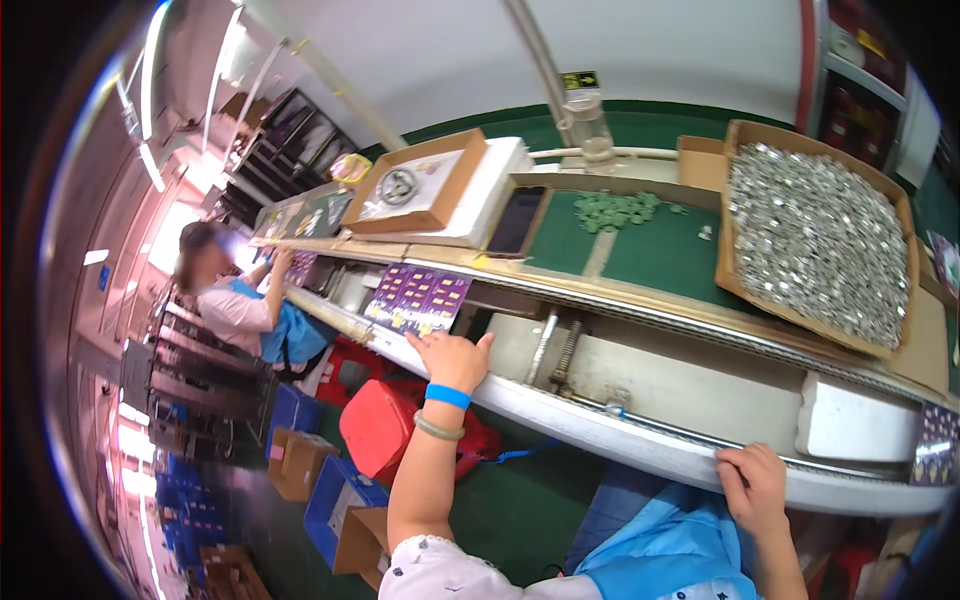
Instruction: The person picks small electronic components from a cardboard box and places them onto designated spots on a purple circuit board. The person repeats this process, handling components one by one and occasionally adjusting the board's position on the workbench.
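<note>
My left hand (452, 360) rests on the pale front rail (560, 420) of a long conveyor line, fingers and thumb spread. Just beyond its fingertips lies a purple circuit-board panel (418, 297) with rows of small yellowish and pale parts, bridging the track. A blue band (447, 396) and a pale bangle (438, 427) circle that wrist. Farther right, my right hand (755, 485) has its fingers curled over the same rail. What lies under those fingers is hidden. At the far right edge, another purple panel (936, 440) sits on the track.
Behind the track stand a cardboard tray (728, 265) of small silvery parts, a pile of green pieces (615, 210), a dark phone-like slab (517, 220) and a shallow box (445, 205). A co-worker (235, 310) works leftward. A red stool (378, 428) and blue bins (325, 515) are below.
</note>
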The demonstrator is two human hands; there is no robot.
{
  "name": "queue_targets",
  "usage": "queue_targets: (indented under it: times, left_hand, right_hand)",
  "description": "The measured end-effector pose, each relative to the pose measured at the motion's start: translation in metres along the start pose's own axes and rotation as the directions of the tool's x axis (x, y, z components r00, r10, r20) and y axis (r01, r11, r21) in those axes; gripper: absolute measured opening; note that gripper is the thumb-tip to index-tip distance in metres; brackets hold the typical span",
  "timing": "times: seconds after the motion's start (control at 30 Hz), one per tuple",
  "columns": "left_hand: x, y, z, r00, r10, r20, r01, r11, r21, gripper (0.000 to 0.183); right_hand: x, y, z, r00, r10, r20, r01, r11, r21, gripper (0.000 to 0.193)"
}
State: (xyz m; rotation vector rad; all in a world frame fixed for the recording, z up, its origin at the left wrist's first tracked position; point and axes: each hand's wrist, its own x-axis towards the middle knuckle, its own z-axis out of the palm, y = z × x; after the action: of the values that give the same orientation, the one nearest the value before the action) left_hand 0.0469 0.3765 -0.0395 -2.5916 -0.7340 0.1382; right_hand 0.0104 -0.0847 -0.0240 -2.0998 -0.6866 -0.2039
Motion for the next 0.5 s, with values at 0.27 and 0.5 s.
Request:
queue_targets:
  times: [0.27, 0.5]
  left_hand:
    - [-0.080, 0.065, -0.050, 0.962, 0.194, -0.190, -0.211, 0.975, -0.072, 0.073]
    - [-0.164, 0.129, -0.108, 0.850, 0.430, -0.304, -0.509, 0.819, -0.265, 0.057]
  right_hand:
    - [-0.001, 0.004, -0.008, 0.995, -0.095, 0.006, 0.095, 0.995, 0.039, 0.011]
    - [-0.010, 0.014, -0.015, 0.993, -0.119, -0.014, 0.120, 0.986, 0.113, 0.014]
